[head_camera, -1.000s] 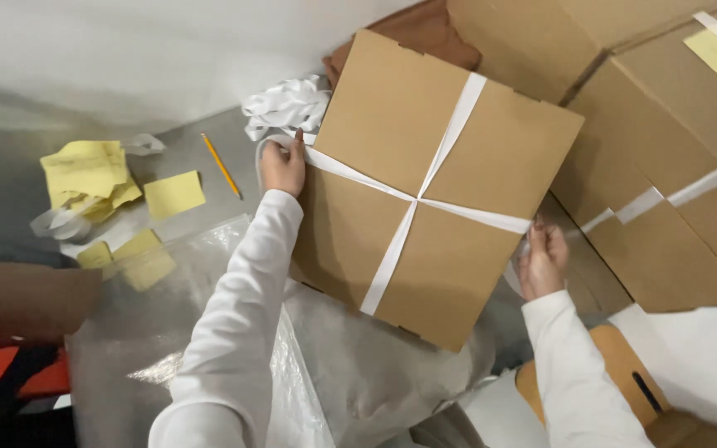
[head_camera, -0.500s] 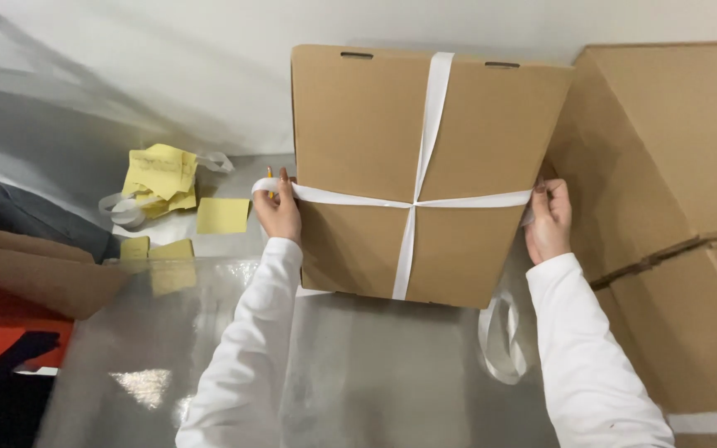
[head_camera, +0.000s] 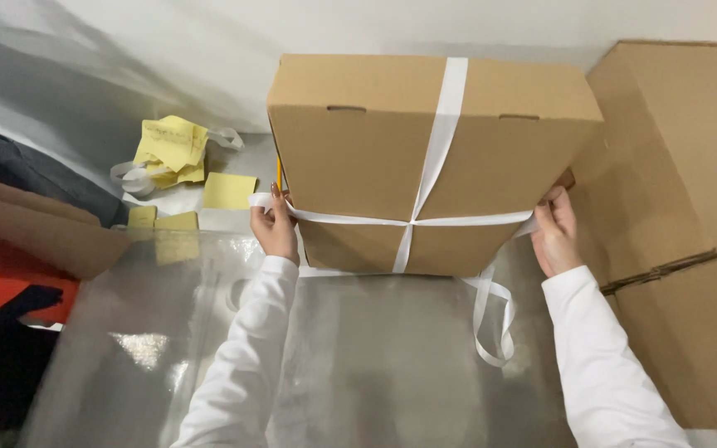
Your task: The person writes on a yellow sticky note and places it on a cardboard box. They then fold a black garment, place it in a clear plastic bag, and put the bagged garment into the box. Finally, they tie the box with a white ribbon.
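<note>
A brown cardboard box [head_camera: 358, 149] stands tilted up on the steel table [head_camera: 375, 382], bound crosswise with white strap [head_camera: 437, 141]. My left hand [head_camera: 274, 224] grips the box's left edge where the horizontal strap wraps round. My right hand [head_camera: 554, 231] grips the right edge at the strap's other end. A loose loop of strap [head_camera: 491, 319] hangs down below the box near my right wrist. Both sleeves are white.
Large cardboard boxes [head_camera: 682, 191] stand close on the right. Yellow paper notes [head_camera: 172, 149] and a clear tape roll lie at the left back. A flat cardboard piece [head_camera: 35, 232] and something red lie at the left edge. A wall rises behind.
The box has been turned and tipped up from lying flat and askew to standing square in front of me. Both hands stayed on its side edges.
</note>
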